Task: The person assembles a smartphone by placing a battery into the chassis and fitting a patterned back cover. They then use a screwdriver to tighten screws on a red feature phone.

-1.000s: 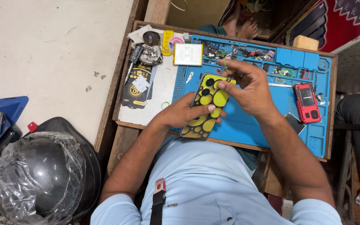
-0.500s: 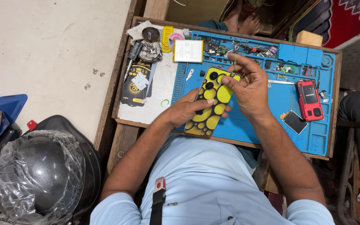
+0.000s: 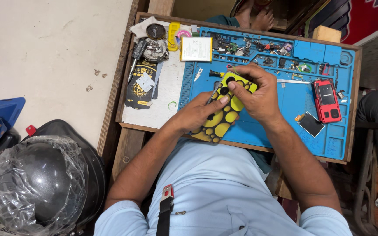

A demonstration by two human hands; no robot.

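Hands first, since they're closest: left hand [image 3: 200, 114] is wrapped round the lower half of a phone in a black case with big yellow blobs [image 3: 224, 109], fingers curled under it and thumb lying across the back, so it's properly gripped. Right hand [image 3: 255, 92] is curled over the top end of the same phone, thumb pressing down by the dark round camera spot, other fingers closed along the far edge. Can't tell if there's anything small pinched under those fingertips. Phone sits tilted, lower end toward the body, lifted a bit over the blue silicone repair mat [image 3: 285, 126]

Just past the right fingertips there's a small screwdriver with a yellow-and-black handle [image 3: 216, 73] lying on the mat. Out to the right of the right hand, well apart, a little red bar phone [image 3: 327, 100], and nearer the wrist a small loose dark screen panel [image 3: 310, 124]

Left of the left fingers, off the mat, a black and gold packet [image 3: 138, 89] on the white board. Beyond both hands a flat white rectangular battery [image 3: 196, 49], and along the far edge the mat's compartments full of tiny parts [image 3: 259, 46]

Way off to the left, a dark helmet wrapped in clear plastic [image 3: 36, 183]
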